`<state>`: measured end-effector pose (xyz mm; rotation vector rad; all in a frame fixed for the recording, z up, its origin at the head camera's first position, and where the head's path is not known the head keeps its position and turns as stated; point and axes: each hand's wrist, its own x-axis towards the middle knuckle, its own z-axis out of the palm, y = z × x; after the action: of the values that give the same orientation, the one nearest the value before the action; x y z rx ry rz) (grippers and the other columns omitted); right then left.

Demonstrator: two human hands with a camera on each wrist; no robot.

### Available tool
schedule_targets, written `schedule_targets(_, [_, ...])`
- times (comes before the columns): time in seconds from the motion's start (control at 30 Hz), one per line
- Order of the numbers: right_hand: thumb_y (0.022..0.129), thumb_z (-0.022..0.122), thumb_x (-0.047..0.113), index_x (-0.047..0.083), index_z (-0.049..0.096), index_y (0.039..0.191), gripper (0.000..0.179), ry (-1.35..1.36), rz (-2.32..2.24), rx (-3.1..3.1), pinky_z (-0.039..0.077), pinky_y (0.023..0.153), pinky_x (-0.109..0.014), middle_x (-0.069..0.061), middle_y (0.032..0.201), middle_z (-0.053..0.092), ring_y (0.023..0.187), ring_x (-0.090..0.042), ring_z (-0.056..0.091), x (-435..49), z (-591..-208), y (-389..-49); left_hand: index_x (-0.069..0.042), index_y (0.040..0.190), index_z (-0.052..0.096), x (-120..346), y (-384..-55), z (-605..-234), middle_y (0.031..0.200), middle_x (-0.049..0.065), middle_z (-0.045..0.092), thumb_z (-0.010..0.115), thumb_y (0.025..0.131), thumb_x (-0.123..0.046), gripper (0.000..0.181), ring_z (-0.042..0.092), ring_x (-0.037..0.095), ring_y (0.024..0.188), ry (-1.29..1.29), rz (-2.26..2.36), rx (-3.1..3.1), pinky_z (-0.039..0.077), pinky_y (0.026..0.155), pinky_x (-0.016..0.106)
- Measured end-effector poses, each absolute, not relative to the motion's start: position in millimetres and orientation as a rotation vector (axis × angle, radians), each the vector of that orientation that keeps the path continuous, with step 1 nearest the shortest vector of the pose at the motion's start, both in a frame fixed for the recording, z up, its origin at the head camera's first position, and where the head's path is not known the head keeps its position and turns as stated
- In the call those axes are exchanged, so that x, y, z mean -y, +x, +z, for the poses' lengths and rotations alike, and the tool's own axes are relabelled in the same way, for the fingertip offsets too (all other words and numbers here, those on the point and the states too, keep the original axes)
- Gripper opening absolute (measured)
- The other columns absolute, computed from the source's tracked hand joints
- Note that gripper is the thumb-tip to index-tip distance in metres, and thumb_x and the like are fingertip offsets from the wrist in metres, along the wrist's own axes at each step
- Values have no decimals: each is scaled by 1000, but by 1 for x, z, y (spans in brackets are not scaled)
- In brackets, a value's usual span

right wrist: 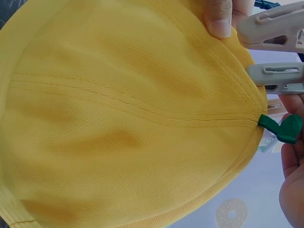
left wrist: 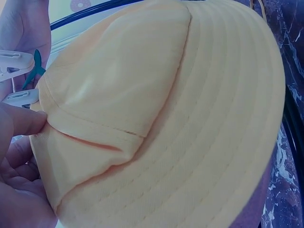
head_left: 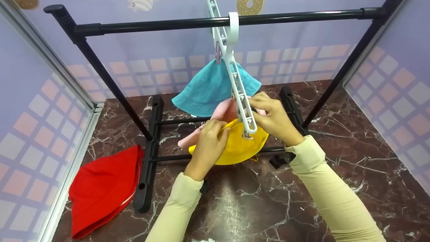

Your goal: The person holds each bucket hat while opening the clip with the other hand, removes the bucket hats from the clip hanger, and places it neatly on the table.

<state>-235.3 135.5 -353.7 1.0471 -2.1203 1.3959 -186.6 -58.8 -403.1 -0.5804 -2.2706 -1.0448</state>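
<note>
Red cloth bucket hat [head_left: 104,190] left of black tubular rack [head_left: 114,87], on brown marbled floor [head_left: 262,208]. White plastic clip hanger [head_left: 230,57] on rack's crossbar [head_left: 168,24]. Below, front to back: yellow cloth hat [head_left: 231,148], pink cloth item [head_left: 221,112], turquoise cloth bucket hat [head_left: 206,87].

Both arms [head_left: 332,188] extend forward, hands [head_left: 209,141] near together.

Lilac wall panels [head_left: 151,45] with pink and white squares enclose the far, left and right edges of a veined red-brown surface [head_left: 275,201]; metal trim [head_left: 74,168] follows its left edge. A black garment rack [head_left: 151,25] stands there. Light gleams toward the near edge.
</note>
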Motion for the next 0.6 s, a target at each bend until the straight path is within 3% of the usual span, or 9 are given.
schedule_targets(0.6, [83,70,-4,-4,73,104,21,1012,1399,2093,43,79,-18,-17,92,71,86,-9,53,-133,-355,-234,1,91,67,60,-188,-409,86,11,63,64,89,-6,8,59,24,85,-575,-1008,2269,48,81,34])
